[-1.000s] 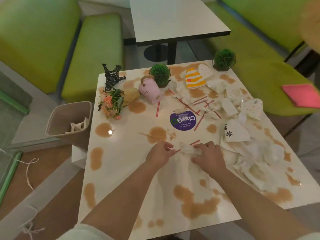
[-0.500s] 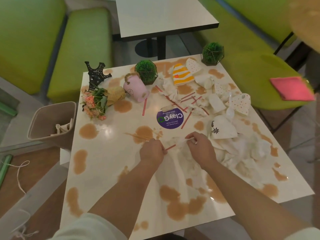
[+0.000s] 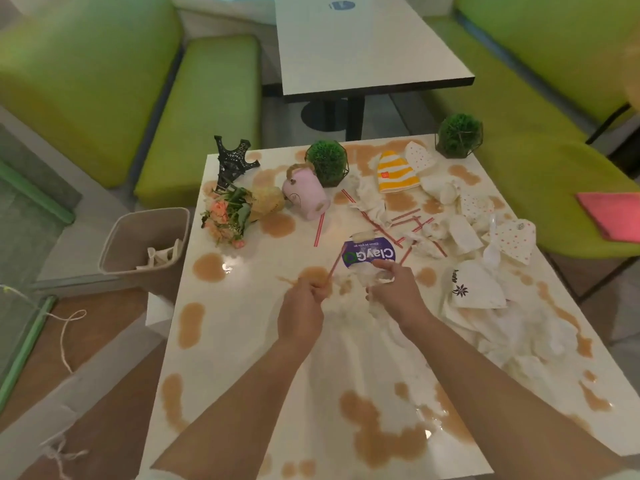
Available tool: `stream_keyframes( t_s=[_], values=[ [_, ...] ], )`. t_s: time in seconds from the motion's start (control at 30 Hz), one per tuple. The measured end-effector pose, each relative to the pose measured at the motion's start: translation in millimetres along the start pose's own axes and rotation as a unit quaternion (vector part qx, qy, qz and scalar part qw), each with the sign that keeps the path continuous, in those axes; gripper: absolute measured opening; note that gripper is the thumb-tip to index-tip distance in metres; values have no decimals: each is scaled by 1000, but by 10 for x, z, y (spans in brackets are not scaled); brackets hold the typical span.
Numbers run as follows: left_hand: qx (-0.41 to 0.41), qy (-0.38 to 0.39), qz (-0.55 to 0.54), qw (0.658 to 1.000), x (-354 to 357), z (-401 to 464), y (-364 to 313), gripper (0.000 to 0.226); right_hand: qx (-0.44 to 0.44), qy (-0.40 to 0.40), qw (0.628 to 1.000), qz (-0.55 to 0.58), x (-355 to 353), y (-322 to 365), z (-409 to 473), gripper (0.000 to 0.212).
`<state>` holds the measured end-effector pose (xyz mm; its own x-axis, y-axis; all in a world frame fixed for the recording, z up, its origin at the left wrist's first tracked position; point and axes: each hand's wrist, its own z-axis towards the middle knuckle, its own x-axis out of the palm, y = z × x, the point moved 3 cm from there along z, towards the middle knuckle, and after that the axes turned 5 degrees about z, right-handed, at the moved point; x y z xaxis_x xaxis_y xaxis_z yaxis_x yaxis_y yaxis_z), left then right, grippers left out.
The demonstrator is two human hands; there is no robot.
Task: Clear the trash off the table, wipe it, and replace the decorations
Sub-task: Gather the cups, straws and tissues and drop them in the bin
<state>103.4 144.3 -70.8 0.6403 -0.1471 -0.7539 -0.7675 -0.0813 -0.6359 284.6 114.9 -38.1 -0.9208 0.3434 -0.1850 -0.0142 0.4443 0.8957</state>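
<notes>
From the camera on my head I look down at the white table (image 3: 242, 341), which has many brown spilled stains on it. My left hand (image 3: 300, 308) is closed around a red straw (image 3: 335, 264); the straw points up and away from me, toward the purple round sticker (image 3: 369, 254) in the middle of the table. My right hand (image 3: 394, 292) is just beside the left one and pinches a crumpled white napkin (image 3: 367, 271) between thumb and fingers, with the index finger stretched forward.

More trash lies on the far and right part of the table: several red straws (image 3: 405, 216) scattered behind the sticker, a yellow striped paper cup (image 3: 394, 173) lying on its side, white dotted cups (image 3: 514, 239), a white cup with a black flower print (image 3: 474, 285), and a big heap of wet napkins (image 3: 512, 334) to the right of my right hand.

The decorations are at the far left side: a black Eiffel tower figure (image 3: 232, 161), a small bouquet of flowers (image 3: 228, 216) lying flat, a pink small pot (image 3: 304, 195) tipped on its side, and a green ball plant (image 3: 327, 161) behind the pot. A second green ball plant (image 3: 459, 135) stands at the far right corner.

A beige trash bin (image 3: 117, 244) stands on the floor left of the table, with some white trash inside. A pink cloth (image 3: 613, 216) lies on the green seat (image 3: 540, 161) at the right.
</notes>
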Motion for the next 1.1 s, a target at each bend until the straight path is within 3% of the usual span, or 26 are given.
stream_keyframes(
  t_s=[0.13,0.3,0.5,0.67,1.0,1.1],
  values=[
    [-25,-43,-88,995,-457,133,257,16,-17,54,998,-13,522,272,-5,43],
    [-61,-73,-134,986,-1051,323,700,13,-32,103,994,16,1272,479,-63,16],
    [-131,-109,-197,965,-1667,567,1346,14,-70,132,988,-43,2097,751,-86,10],
    [-213,-93,-239,943,-2023,912,1953,15,-68,138,987,-56,2847,947,42,5],
    [-267,-81,-141,950,-2617,1734,2733,18,-6,127,992,-3,4095,1208,509,13],
    [-264,-50,-113,957,-2660,1927,2865,28,11,109,994,-5,4335,1173,643,13]
  ],
)
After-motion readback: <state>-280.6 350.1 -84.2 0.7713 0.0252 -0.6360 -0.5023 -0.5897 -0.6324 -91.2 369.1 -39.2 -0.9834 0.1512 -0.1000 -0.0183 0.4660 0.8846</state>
